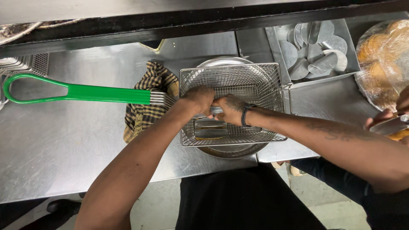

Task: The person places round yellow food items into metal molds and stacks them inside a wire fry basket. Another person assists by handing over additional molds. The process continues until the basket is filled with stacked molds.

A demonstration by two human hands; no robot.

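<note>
A wire fryer basket (264, 85) with a long green handle (85, 93) rests over a round metal pan (232, 150) on a steel counter. Both of my hands reach down inside the basket. My left hand (197, 99) and my right hand (230, 108) meet at the basket's middle, closed together on a small metal piece (216, 110) between them. Below them, on the basket floor, lies a flat shiny metal item (209, 130). A dark band circles my right wrist.
A yellow-and-black checked cloth (147, 102) lies left of the basket under the handle. A metal bin of round scoops or lids (315, 49) sits at the back right. Another person's hands (394, 117) work at the far right beside wrapped golden food (381, 59).
</note>
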